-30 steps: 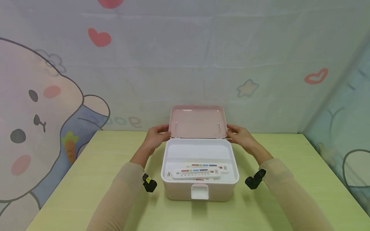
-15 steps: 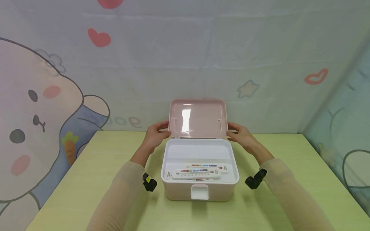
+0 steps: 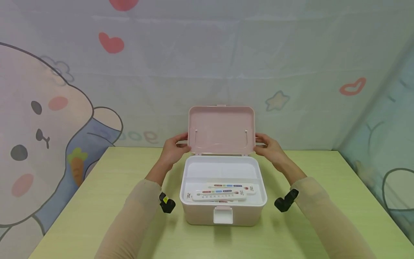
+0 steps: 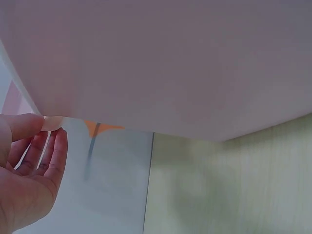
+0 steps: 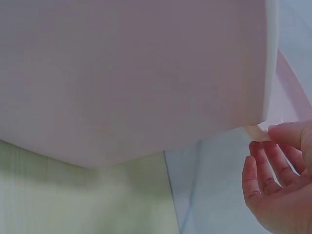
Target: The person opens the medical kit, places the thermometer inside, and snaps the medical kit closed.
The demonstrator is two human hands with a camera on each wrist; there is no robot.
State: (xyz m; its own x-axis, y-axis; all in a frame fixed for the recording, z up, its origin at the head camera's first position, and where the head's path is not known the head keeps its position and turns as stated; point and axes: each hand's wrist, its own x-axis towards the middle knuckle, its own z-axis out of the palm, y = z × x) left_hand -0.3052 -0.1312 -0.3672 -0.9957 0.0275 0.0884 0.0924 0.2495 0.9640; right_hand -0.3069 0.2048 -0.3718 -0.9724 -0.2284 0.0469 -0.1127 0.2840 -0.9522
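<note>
A pale pink storage box [image 3: 198,215] with a white inner tray [image 3: 223,166] stands on the table, its pink lid [image 3: 221,127] raised upright at the back. Several white thermometers [image 3: 220,196] with coloured strips lie overlapping in the tray's front part. At the lid's lower left corner my left hand [image 3: 172,151] grips the edge; the left wrist view has thumb and fingertips on either side of it. My right hand [image 3: 272,150] pinches the opposite lower corner, also visible in the right wrist view. The box's side [image 4: 161,63] fills most of both wrist views.
The light green table [image 3: 129,187] extends to both sides of the box. Right behind the lid hangs a pale cloth backdrop [image 3: 200,54] with printed hearts and a cartoon animal. A white latch [image 3: 223,216] hangs on the box front.
The lid has swung up from its backward lean to a more upright stance, its top edge now higher. Both hands have risen slightly with it. Box and thermometers stay put.
</note>
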